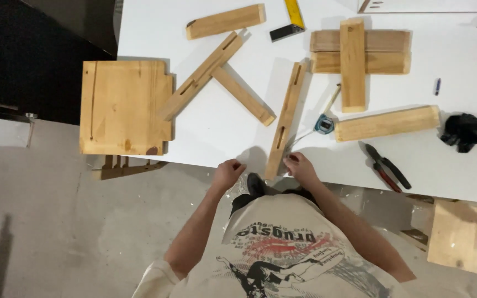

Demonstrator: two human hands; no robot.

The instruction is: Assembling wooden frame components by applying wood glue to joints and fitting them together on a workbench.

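- At the near edge of the white surface, both hands sit either side of a long slotted wooden rail that runs from the edge toward the far side.
- Left hand: grip clenched into a loose fist just left of the rail's near end; whether it pinches anything, I cannot tell.
- Right hand: fingers curled at the rail's near end, touching or just beside it; grip looks pinched, but what it holds is too small to make out. A thin pale line, seemingly the tape, runs from here toward the tape measure, which lies just right of the rail.
- Rail lies flat with its slots facing up, probably so the slots can be reached.
- Left: a square wooden panel overhangs the surface edge; a T-shaped pair of joined rails leans onto it.
- Far right: stacked boards forming a cross; a single block nearer.
- Right near edge: pliers with red handles; a crumpled black item beyond.
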